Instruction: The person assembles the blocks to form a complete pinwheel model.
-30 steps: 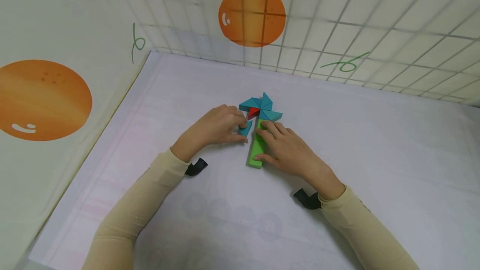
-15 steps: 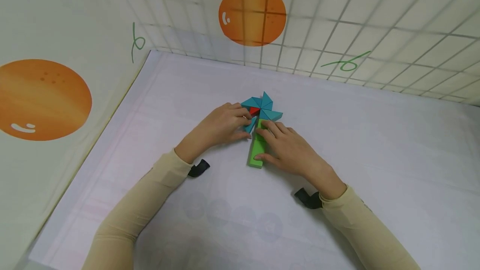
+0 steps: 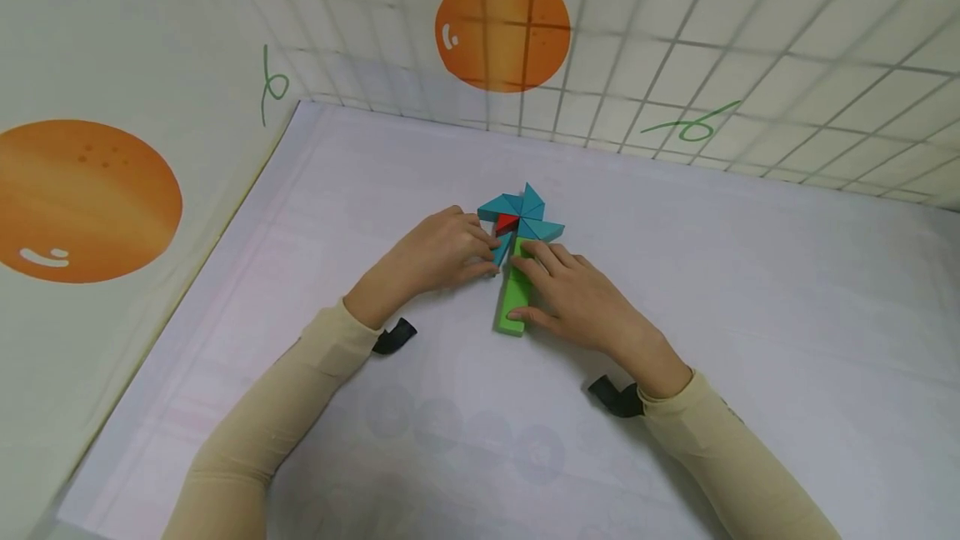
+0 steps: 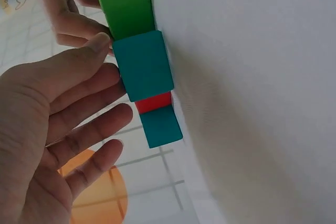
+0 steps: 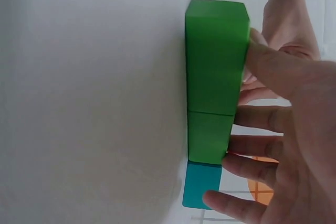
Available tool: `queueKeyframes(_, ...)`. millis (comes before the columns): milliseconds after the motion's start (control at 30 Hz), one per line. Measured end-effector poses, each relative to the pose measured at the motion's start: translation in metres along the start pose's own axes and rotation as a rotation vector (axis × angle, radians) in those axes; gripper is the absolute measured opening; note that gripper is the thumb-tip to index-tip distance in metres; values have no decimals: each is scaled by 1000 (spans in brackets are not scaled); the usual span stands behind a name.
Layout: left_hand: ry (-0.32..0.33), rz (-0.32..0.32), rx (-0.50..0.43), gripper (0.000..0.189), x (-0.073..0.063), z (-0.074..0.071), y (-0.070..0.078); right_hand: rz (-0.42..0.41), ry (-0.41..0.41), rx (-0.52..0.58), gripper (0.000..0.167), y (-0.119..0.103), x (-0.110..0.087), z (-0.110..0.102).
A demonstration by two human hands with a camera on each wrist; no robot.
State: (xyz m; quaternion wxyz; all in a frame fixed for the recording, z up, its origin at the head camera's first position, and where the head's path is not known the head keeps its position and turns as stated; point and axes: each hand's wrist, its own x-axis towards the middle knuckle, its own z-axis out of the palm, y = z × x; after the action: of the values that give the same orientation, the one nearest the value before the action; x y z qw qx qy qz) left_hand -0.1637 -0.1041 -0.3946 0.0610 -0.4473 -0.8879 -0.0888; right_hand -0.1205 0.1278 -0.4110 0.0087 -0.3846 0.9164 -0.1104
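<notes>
My left hand touches a blue triangular block with its fingertips; the fingers are loosely extended in the left wrist view, where the block's square side shows. That block lies left of the green blocks, below a red triangular block. Several other blue triangular blocks fan out like a pinwheel above the green column. My right hand rests on the two green blocks, fingers nearly straight and thumb on the near one. Its fingers hide part of the column's top.
All blocks lie on a white sheet. Behind them rises a wall covering with a grid and a printed orange. Another printed orange is on the left side. Black curved pieces stick out near both wrists.
The left hand has brought the blue triangular block rightward and up, against the pinwheel beside the green column. Since then the hand has drawn slightly left. The right hand stays in place.
</notes>
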Motion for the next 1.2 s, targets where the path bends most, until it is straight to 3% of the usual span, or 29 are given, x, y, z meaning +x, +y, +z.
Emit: queueKeyframes(1200,10,33,13,21,0,9,1,-16,13,-14,70,0,0,1)
